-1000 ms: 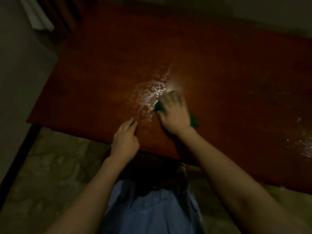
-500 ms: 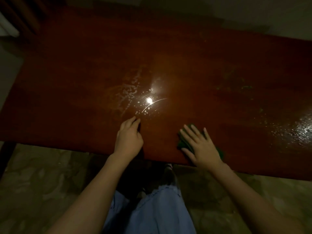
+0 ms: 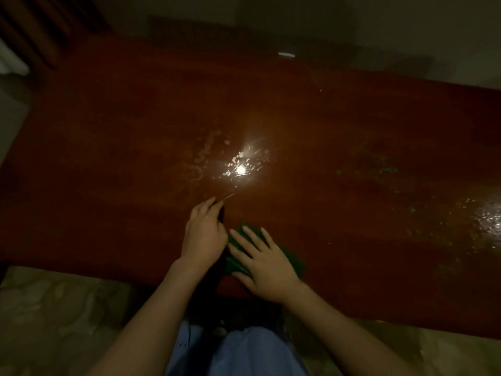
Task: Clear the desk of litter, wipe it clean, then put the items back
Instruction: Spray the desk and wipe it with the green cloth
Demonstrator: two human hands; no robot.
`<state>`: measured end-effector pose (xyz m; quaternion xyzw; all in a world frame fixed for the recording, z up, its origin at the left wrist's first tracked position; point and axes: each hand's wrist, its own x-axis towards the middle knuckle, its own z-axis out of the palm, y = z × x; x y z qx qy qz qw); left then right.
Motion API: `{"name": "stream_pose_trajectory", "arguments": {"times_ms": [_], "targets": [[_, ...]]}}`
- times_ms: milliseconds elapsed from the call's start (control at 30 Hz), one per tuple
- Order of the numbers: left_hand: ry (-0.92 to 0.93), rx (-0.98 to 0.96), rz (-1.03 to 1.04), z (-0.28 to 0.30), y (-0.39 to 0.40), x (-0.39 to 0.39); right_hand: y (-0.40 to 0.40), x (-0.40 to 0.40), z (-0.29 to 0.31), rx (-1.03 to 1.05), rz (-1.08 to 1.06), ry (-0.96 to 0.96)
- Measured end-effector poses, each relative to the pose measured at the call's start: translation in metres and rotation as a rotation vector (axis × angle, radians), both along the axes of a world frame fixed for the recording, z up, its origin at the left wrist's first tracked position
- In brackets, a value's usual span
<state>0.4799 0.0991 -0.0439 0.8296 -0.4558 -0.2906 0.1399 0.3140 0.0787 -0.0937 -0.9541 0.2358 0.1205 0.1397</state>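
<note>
Green cloth (image 3: pixel 290 257) — dark, crumpled, flattened beneath right hand (image 3: pixel 264 263), fingers straight and spread. Left hand (image 3: pixel 204 234) just beside it, resting relaxed, empty, on the wet-spotted reddish desk (image 3: pixel 108 158).

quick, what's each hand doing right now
Left hand: open, resting on the reddish-brown wooden desk.
Right hand: open, fingers flat, pressing the dark green cloth.
</note>
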Motion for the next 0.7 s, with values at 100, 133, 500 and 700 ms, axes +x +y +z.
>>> {"name": "stream_pose_trajectory", "arguments": {"times_ms": [100,133,500,700], "targets": [[0.024,-0.013,-0.006,0.000,-0.023,-0.007,-0.021,-0.049,0.001,-0.017,-0.048,-0.002],[0.033,-0.018,-0.007,0.000,-0.030,-0.009,-0.039,-0.057,0.002,-0.018,-0.120,0.016],[0.026,-0.049,0.126,-0.004,-0.086,0.005,-0.245,0.073,0.005,-0.086,-0.459,0.045],[0.015,-0.073,0.171,-0.001,-0.129,0.016,-0.169,0.051,0.002,-0.041,0.061,-0.038]]}}
